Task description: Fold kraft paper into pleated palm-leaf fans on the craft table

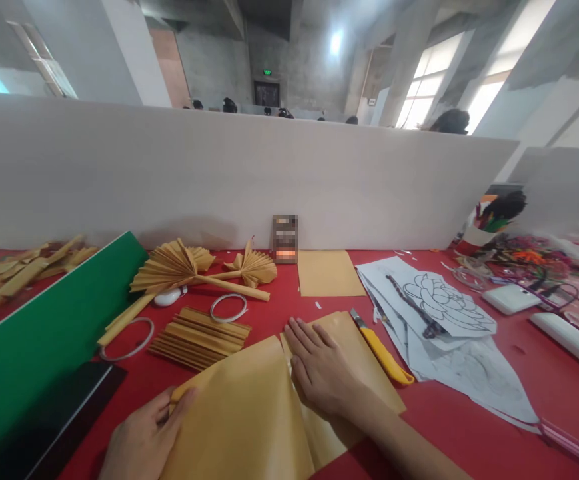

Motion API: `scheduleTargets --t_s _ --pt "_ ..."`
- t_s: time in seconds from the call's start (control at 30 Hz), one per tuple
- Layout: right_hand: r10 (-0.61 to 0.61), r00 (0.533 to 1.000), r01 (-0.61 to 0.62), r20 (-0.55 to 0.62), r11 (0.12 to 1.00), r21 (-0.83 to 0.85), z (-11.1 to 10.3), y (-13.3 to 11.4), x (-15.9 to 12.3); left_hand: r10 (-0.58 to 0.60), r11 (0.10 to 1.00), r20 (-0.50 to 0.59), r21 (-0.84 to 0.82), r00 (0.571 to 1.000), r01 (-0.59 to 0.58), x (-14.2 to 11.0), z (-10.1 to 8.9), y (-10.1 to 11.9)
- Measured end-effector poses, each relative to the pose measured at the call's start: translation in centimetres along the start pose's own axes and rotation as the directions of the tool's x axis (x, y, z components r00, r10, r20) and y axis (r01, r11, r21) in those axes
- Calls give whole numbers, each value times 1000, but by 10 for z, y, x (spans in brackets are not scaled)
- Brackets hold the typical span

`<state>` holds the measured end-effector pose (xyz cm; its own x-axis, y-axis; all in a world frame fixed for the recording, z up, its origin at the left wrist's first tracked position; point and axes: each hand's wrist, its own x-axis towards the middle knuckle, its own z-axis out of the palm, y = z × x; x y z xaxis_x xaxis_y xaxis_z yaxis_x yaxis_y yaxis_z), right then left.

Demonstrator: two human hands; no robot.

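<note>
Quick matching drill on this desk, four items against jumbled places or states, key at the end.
1. Left hand
2. Right hand
3. Cutter
4. Board

A. Yellow handle, beside the flower drawing
B. Palm down on tan paper
C. Green, toward the far left
D. Pinching the edge of a folded sheet

Pairs: 1-D, 2-B, 3-A, 4-C

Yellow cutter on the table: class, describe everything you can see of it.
The yellow cutter has a long, smooth, plastic-looking handle and a narrow grey front end. It lies slantwise on the red table, front end away from the wearer, between the brown sheet and the white papers. Neither hand touches it. Any exposed blade is too small to tell.
</note>
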<state>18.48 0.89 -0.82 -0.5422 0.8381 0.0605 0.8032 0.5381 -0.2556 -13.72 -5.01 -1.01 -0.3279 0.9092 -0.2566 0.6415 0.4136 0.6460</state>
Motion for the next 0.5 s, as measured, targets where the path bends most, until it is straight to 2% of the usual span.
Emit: scheduleTargets --t_s 0.3,0.5 --pt "-15 1000 15 -12 1000 -10 2 2 1 12 998 -30 65 999 -10 0 0 -5" --pt "-11 1000 10 -17 1000 -15 0 1 -1 15 999 -27 40 1000 -13 0 0 -11"
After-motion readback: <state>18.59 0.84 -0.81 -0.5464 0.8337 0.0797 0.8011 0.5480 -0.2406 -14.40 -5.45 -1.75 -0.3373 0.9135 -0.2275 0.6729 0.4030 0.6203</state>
